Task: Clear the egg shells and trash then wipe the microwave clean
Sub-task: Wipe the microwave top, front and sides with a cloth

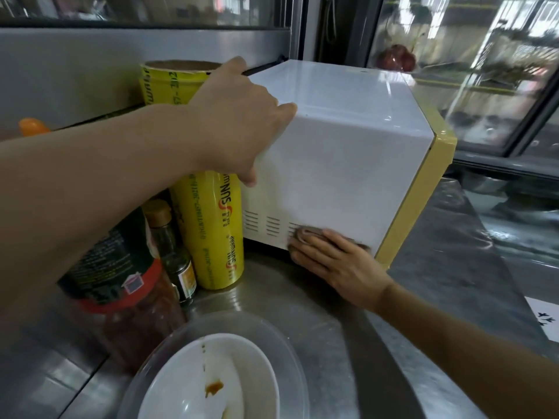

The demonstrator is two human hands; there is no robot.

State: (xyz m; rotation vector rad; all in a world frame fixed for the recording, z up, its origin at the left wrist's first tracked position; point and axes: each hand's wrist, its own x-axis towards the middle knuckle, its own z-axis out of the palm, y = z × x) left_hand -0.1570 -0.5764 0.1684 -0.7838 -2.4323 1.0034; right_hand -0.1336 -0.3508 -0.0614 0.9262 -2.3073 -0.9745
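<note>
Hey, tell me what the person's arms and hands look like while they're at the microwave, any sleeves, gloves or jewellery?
Both forearms are bare as far as the frame shows, with no sleeve in view. The left hand and right hand wear no gloves. No watch, bracelet or ring shows on either wrist or on the visible fingers. No markings are apparent.

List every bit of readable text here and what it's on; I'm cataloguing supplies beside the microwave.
"SUNWRAP": printed lengthwise on the front yellow wrap roll, twice.
Partial "WRAP" and blurred digits: on the rear yellow roll.
Digit strings on the front roll: too blurred to read.
Big jar label, small bottle label, paper sign: illegible.
Microwave: no text visible.
</note>
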